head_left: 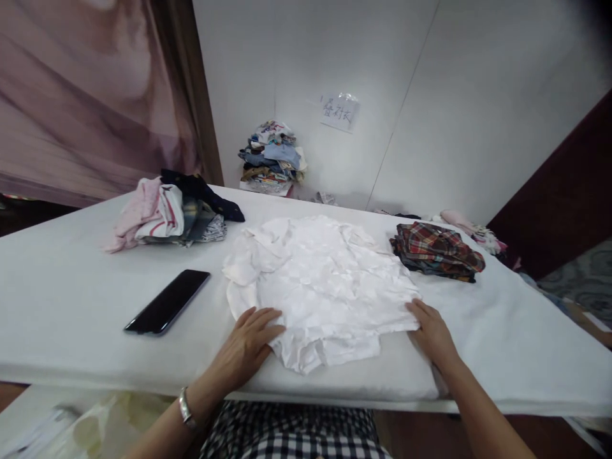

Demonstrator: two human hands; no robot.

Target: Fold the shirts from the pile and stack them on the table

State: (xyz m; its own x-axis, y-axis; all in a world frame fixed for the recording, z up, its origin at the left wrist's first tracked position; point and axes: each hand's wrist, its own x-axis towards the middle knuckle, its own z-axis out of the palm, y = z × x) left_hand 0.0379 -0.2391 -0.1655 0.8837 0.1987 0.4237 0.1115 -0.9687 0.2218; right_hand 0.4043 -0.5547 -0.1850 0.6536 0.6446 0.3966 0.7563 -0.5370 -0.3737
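A crumpled white shirt (325,274) lies spread on the table in front of me, with its hem towards me and one sleeve bunched at the left. My left hand (246,341) is closed on the shirt's near left edge, fingers over the cloth. At the near right corner, my right hand (433,335) pinches the hem between thumb and fingers. Part of the near edge hangs in loose folds between both hands.
A black phone (167,303) lies left of the shirt. Clothes are piled at the back left (176,213), and folded plaid shirts (437,248) at the right. Beyond the white table (521,344), a tall clothes stack (273,159) stands by the wall under a paper sign (338,113).
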